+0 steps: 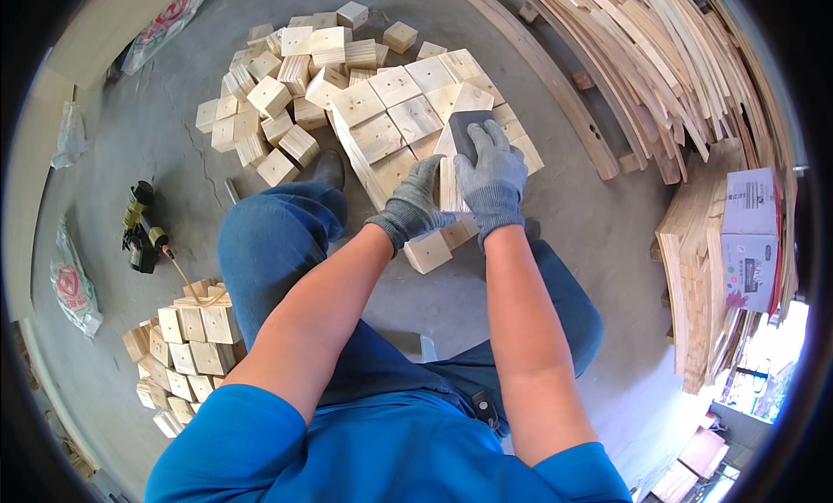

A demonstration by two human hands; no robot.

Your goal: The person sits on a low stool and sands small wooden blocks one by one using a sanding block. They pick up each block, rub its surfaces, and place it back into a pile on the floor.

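My left hand [416, 195], in a grey knit glove, is closed round the near left side of a pale wooden block [449, 184]. My right hand [493, 169], gloved the same way, grips a dark grey sanding block [468, 128] and presses it against the top of that wooden block. Beneath and beyond both hands, square wooden blocks [414, 119] stand packed in rows on a low wooden base. A couple more blocks [429, 251] lie just on my side of it. The undersides of my fingers are hidden.
A loose heap of blocks [269, 95] lies at the far left, another stack [195, 347] by my left thigh. A black-and-yellow power tool [139, 225] rests on the floor at left. Long boards [625, 69] fill the far right, with a cardboard box [749, 238] on timber nearby.
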